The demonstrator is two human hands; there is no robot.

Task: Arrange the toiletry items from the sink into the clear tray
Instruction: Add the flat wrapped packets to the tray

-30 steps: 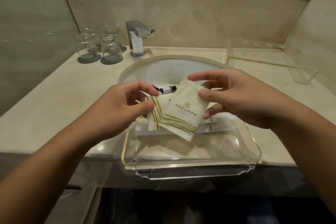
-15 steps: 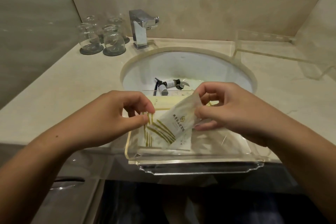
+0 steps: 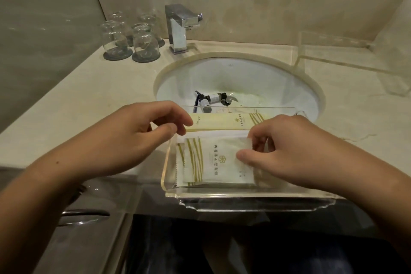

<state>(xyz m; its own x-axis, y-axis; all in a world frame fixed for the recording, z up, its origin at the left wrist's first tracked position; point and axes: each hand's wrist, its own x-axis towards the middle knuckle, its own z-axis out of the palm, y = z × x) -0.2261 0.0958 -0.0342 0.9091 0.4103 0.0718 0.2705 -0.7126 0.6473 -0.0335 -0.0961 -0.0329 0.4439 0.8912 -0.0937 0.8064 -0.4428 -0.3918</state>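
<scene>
**Hands down at the clear tray (image 3: 165, 171), sachets (image 3: 200, 167) finally landed**

Left hand (image 3: 133, 140) and right hand (image 3: 289, 153) sit apart, one at each end of the packets. A second ago they were holding both packets up in the air over the basin. Half a second ago the packets were tilting down into the tray. Now they lie flat on its floor.

Going big to small:

- The pale stone surface (image 3: 89, 100) carries everything, and the sink (image 3: 222, 73) is sunk into it.
- The tray sits at the near edge, right in front of the basin.
- A long cream box (image 3: 222, 120) is already lying along the tray's far wall.
- The sachets are stacked in the left part of the tray, just in front of that box.
- The right hand pinches the right edge of the top sachet (image 3: 222, 158) between thumb and forefinger.
- The left hand is off the left edge it was pinching. Its curled fingertips are up by the near end of the box, and honestly I can't tell if it's gripping anything.

So I'd say this drop-off is basically done and only needs a release. The small bottles (image 3: 213, 97) are still lying in the sink, so the job isn't finished.
</scene>
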